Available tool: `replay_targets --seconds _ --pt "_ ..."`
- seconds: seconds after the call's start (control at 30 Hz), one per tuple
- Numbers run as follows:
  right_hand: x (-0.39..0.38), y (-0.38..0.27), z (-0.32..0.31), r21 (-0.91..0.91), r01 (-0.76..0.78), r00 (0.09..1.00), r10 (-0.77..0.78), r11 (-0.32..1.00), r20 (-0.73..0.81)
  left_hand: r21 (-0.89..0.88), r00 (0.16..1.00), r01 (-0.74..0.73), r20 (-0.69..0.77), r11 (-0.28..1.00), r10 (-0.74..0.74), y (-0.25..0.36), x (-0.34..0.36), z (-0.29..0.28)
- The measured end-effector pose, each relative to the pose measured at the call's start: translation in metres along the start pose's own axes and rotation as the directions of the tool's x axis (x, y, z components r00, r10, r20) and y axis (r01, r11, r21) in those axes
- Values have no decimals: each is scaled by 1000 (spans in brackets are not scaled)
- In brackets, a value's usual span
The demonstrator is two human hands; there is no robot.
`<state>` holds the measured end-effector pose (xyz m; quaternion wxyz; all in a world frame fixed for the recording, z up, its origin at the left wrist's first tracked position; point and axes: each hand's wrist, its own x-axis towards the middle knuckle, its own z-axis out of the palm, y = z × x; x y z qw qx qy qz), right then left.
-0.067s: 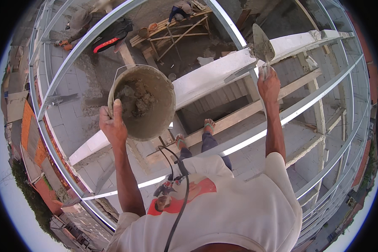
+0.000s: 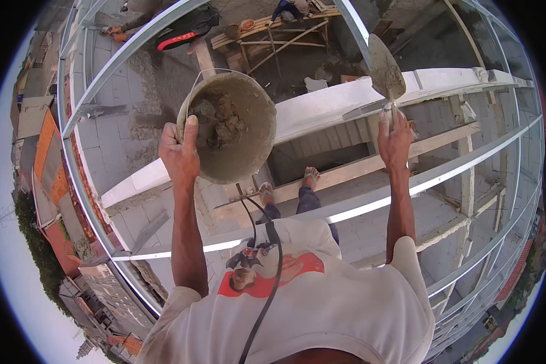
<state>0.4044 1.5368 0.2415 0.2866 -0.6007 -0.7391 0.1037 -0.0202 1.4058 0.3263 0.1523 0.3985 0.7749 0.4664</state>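
My left hand (image 2: 179, 148) grips the rim of a round bucket (image 2: 249, 151), its thumb over the edge and the fingers behind. Wet grey mortar (image 2: 227, 124) lies in the bottom of the tilted bucket, and a thin wire handle arches over its far rim. In my right hand (image 2: 396, 141) is a pointing trowel, fingers closed around its handle. The trowel's blade (image 2: 386, 70) points away from me and carries grey mortar smears. Behind and below the blade runs a white block wall top (image 2: 321, 107); whether the blade touches it I cannot tell.
Metal frame bars (image 2: 370, 208) cross in front of me and arch overhead. My feet (image 2: 310, 177) stand by a wooden plank (image 2: 346, 173). Far below, a person (image 2: 288, 11) is beside a bamboo scaffold (image 2: 285, 42). Another person's hands (image 2: 116, 33) show at upper left.
The view has shifted a little, so the surroundings sit further right and higher. The trowel has come away from the metal upright toward the right and slightly nearer me. Both hands keep their holds.
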Motion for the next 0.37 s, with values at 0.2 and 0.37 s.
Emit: replay_targets --seconds 0.2,0.37 --pt "-54 -139 31 155 387 835 -417 909 359 21 999 -6 33 1000 5 5 4 14" --pt "-29 -201 81 -78 464 791 -373 883 485 2 998 -11 63 1000 11 18 -3 15"
